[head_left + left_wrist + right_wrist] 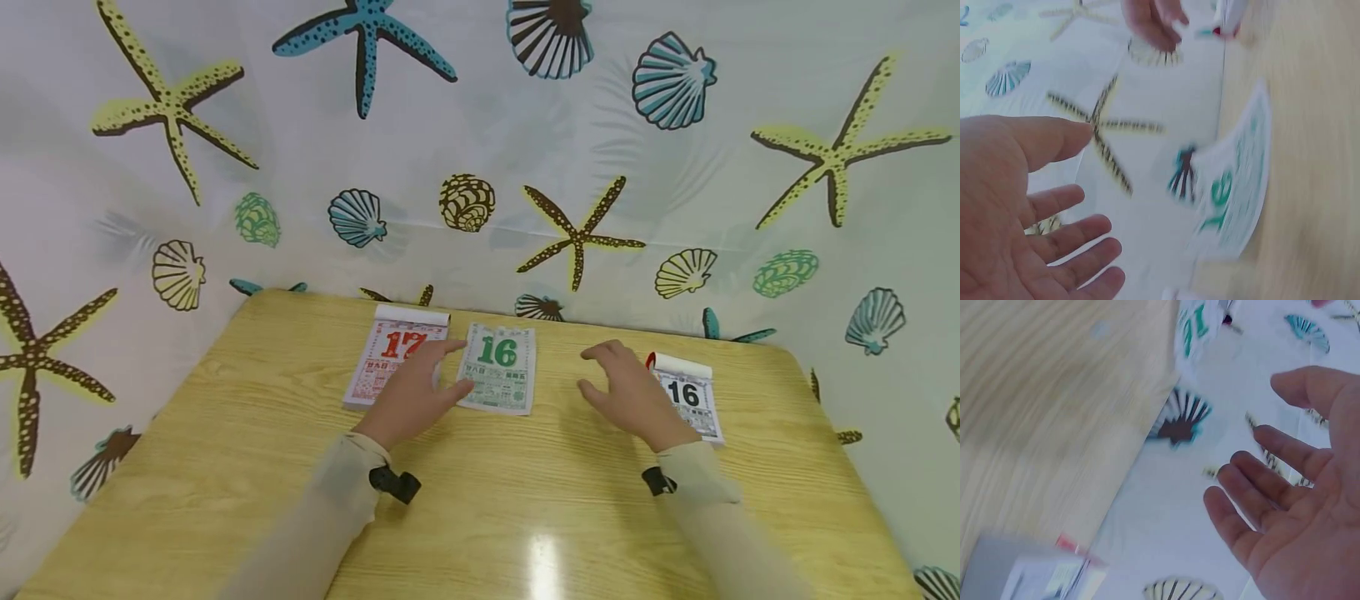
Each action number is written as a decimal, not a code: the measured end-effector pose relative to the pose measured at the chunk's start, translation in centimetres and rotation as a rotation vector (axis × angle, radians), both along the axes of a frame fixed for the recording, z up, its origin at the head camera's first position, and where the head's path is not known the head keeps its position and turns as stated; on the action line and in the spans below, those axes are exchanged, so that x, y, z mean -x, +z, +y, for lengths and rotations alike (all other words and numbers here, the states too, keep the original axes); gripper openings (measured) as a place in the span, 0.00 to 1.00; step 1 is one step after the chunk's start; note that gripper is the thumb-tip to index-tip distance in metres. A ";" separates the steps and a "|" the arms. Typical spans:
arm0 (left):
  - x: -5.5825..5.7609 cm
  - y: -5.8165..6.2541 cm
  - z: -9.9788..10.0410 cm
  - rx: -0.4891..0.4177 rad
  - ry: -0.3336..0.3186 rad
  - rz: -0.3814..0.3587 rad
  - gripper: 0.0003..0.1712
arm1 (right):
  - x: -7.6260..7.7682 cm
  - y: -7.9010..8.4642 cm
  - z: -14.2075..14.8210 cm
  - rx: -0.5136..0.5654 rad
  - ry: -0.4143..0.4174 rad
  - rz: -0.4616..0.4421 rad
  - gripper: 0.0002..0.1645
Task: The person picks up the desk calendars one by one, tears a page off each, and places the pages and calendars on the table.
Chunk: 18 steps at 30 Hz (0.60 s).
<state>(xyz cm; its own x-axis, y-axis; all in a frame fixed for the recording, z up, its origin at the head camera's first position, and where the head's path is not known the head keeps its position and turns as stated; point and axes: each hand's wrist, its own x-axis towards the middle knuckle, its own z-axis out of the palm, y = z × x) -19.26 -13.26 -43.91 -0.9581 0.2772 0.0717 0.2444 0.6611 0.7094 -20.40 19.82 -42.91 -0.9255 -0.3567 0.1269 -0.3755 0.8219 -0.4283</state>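
Observation:
My left hand (411, 398) hovers over the right part of a tear-off calendar (365, 375) with a red 17, hiding some of it. Thumb and fingers are spread with nothing between them. Just right of that hand lies a loose calendar sheet (501, 379) with a green 16; in the left wrist view the sheet (1232, 194) looks curved. My right hand (630, 392), fingers loosely bent and holding nothing, overlaps the left side of a smaller tear-off calendar (692, 400) with a black 16. The right wrist view shows the palm (1310, 544) bare.
Everything lies on a light wood-grain table (525, 492). A white cloth (480, 133) printed with starfish and shells hangs behind the table and along its sides. Each wrist carries a black strap, such as the left wristband (395, 483).

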 end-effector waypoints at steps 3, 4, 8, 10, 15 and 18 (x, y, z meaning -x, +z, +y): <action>-0.8 -0.2 2.0 -0.102 -0.047 -0.035 0.33 | 0.1 0.2 3.2 0.003 -0.069 -0.012 0.25; -0.9 -0.4 2.6 -0.128 -0.058 -0.047 0.33 | 0.2 0.1 4.2 0.001 -0.090 -0.019 0.24; -0.9 -0.9 4.6 -0.192 -0.098 -0.096 0.30 | 0.3 -0.5 7.3 -0.031 -0.161 -0.049 0.23; -0.7 -1.3 5.5 -0.215 -0.128 -0.134 0.30 | 0.4 -1.0 8.6 -0.056 -0.196 -0.069 0.22; -0.4 -2.6 7.5 -0.256 -0.209 -0.240 0.28 | 1.1 -2.3 11.5 -0.065 -0.297 -0.125 0.25; -0.2 -3.3 8.7 -0.274 -0.274 -0.302 0.28 | 1.6 -2.8 13.0 -0.009 -0.351 -0.173 0.31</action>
<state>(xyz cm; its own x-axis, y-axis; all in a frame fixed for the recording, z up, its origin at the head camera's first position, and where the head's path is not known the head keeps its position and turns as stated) -19.03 -4.54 -47.18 -0.8420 0.5315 -0.0922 0.1400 0.3804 0.9142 -22.04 32.83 -45.71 -0.9989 -0.0146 -0.0437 0.0067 0.8917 -0.4525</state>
